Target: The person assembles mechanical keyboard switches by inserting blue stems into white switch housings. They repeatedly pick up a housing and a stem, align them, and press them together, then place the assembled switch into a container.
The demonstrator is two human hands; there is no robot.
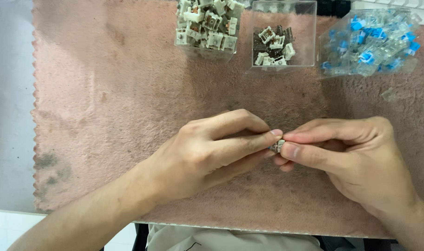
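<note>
My left hand [216, 148] and my right hand [347, 155] meet fingertip to fingertip over the middle of a pink fuzzy mat [128, 116]. Between the fingertips of both hands sits a small whitish keyboard switch part [278, 146], mostly hidden by the fingers. Both hands pinch it from opposite sides, a little above the mat.
Three clear plastic boxes stand along the far edge: one [207, 28] full of white switch housings, a middle one [279, 39] with a few white parts and small springs, and one at right [370, 42] with clear and blue switches. A clear loose piece [388, 95] lies beside it.
</note>
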